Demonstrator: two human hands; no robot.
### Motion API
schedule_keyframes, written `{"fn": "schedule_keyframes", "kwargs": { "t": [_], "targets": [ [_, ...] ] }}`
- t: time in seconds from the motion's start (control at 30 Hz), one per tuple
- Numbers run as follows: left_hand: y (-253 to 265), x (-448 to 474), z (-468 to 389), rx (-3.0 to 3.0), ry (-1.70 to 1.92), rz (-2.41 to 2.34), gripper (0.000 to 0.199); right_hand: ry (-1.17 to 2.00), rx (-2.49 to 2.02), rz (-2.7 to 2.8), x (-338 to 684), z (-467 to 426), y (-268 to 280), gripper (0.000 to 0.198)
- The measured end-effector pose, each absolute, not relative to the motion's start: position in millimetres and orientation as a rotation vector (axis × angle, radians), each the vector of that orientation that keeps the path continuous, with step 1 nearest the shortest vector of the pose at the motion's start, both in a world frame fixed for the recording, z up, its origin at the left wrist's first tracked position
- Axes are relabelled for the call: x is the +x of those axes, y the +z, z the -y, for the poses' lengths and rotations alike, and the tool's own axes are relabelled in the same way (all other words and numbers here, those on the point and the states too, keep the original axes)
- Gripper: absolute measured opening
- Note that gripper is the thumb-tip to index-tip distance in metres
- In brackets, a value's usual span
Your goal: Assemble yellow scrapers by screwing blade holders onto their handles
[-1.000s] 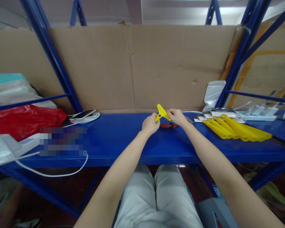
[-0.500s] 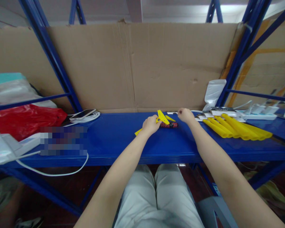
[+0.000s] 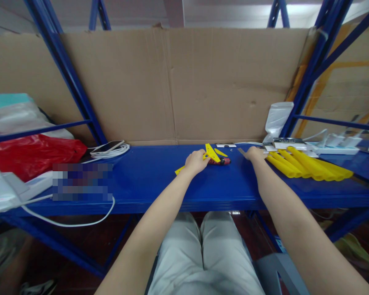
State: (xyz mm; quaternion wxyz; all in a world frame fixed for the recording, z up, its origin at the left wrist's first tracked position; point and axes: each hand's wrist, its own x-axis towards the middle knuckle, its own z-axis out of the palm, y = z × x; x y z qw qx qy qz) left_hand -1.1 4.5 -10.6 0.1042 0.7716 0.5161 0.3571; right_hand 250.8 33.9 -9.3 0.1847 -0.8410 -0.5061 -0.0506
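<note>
My left hand (image 3: pixel 197 161) is closed around a yellow flat-bladed part (image 3: pixel 212 153), which sticks out past the fingers; more yellow shows at the wrist side. Behind that hand lies a red-and-black cylindrical object (image 3: pixel 224 161), partly hidden. A slim yellow piece (image 3: pixel 221 153) rests just beyond it. Further right, my right hand (image 3: pixel 254 153) is low over the blue tabletop (image 3: pixel 153 172), fingers closed at a thin greyish strip (image 3: pixel 242 153); its fingertips are partly hidden. A tiny white bit (image 3: pixel 231 150) lies between the hands.
Several yellow trough-shaped pieces (image 3: pixel 307 166) lie right of my right hand, before flat packets (image 3: pixel 289 144) and a white power strip (image 3: pixel 335 150). A cardboard sheet (image 3: pixel 203 86) stands behind. At left are a phone (image 3: pixel 110 146), coiled white cable (image 3: pixel 109 154) and red bag (image 3: pixel 39 153).
My right hand has moved right and slightly down, and the thin greyish strip now shows at its fingers. The left hand stays almost in place, still holding the yellow part.
</note>
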Motion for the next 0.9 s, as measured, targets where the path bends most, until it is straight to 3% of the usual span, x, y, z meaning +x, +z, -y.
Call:
{"fn": "schedule_keyframes", "kwargs": {
  "t": [0.13, 0.33, 0.57, 0.73, 0.9],
  "targets": [
    [-8, -1, -3, 2.351, 0.95, -1.588, 0.016, 0.064, -2.463, 1.282, 245, -32, -4, 0.063],
    [-2, 0, 2, 2.443, 0.726, -1.71, 0.026, 0.137, -2.415, 1.249, 242, -35, -5, 0.05],
    [-4, 0, 1, 2.479, 0.713, -1.709, 0.029, 0.126, -2.29, 1.233, 240, -31, 0, 0.043],
    [-4, 0, -1, 2.471, 0.694, -1.71, 0.029, -0.006, -2.027, 1.272, 234, -33, 6, 0.034],
    [-2, 0, 1, 2.458, 0.694, -1.715, 0.03, 0.144, -1.512, 1.343, 226, -48, 6, 0.024]
  ]
}}
